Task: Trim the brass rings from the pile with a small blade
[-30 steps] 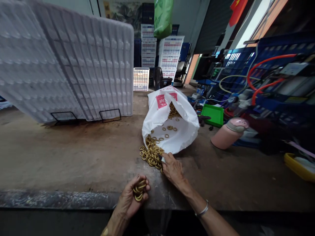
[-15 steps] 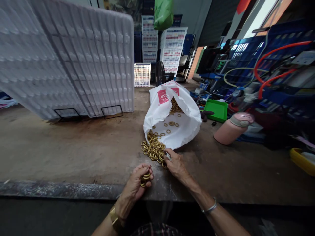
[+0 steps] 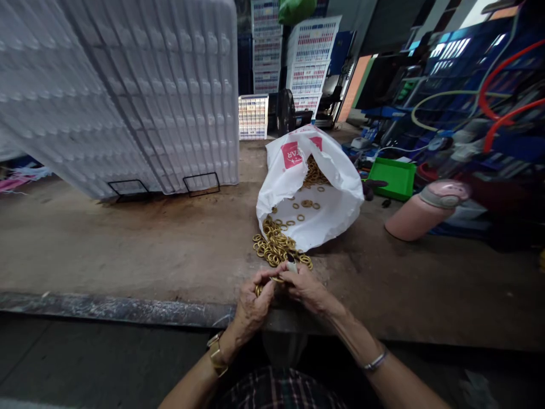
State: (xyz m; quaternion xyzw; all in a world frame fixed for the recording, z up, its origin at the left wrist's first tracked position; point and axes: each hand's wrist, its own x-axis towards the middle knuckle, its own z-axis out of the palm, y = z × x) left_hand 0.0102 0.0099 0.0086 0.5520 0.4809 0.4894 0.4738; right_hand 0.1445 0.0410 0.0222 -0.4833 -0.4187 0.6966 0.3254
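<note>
A white plastic bag [image 3: 327, 204] lies open on the worn workbench [image 3: 128, 250], with brass rings [image 3: 279, 245] spilling out of its mouth into a pile. My left hand [image 3: 252, 307] is curled round a bunch of brass rings just in front of the pile. My right hand [image 3: 307, 288] meets it fingertip to fingertip, pinching a ring at the near edge of the pile. More rings lie inside the bag.
Big white moulded trays [image 3: 128, 91] lean on wire stands at the back left. A pink flask [image 3: 426, 210] lies on its side at the right, behind it a green tray [image 3: 394, 177]. White crates [image 3: 313, 62] are stacked far back. Blue machinery with hoses fills the right.
My two hands have come together at the near edge of the ring pile; before, the left hand held its rings apart from the right. The view has tipped downward.
</note>
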